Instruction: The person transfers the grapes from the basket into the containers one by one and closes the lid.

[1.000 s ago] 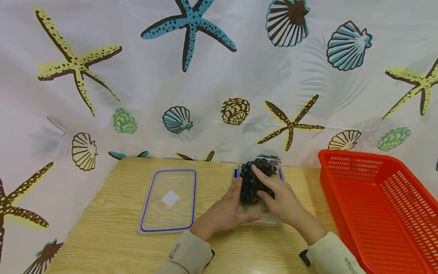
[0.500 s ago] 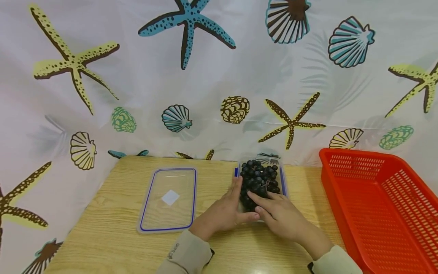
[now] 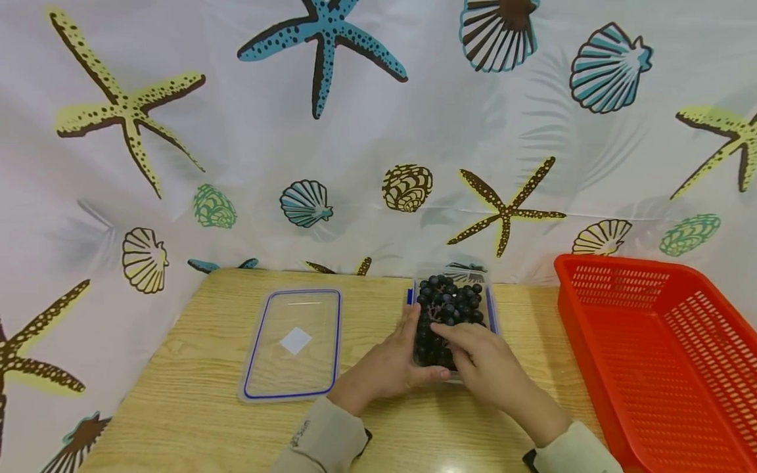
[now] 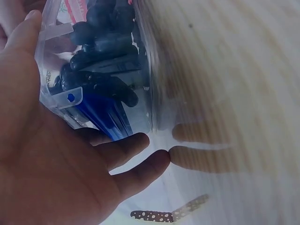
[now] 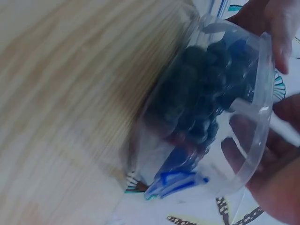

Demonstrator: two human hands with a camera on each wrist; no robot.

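A bunch of dark grapes fills a clear plastic container at the back middle of the table. My left hand stands along the container's left side, fingers fairly straight, thumb at its near edge. Over the near right part of the container, my right hand touches the grapes with its index finger extended. In the left wrist view, the left palm lies beside the container's blue latch. Through the container wall in the right wrist view, grapes show dark; the right fingers are partly seen behind the rim.
A clear lid with a blue seal and a white label lies flat to the left. At the right stands a red plastic basket. A curtain printed with starfish and shells hangs behind the wooden table.
My right hand drew back from the far grapes toward the near end, then shifted slightly forward again. Grapes now spread nearer the container's front. My left hand has stayed put.
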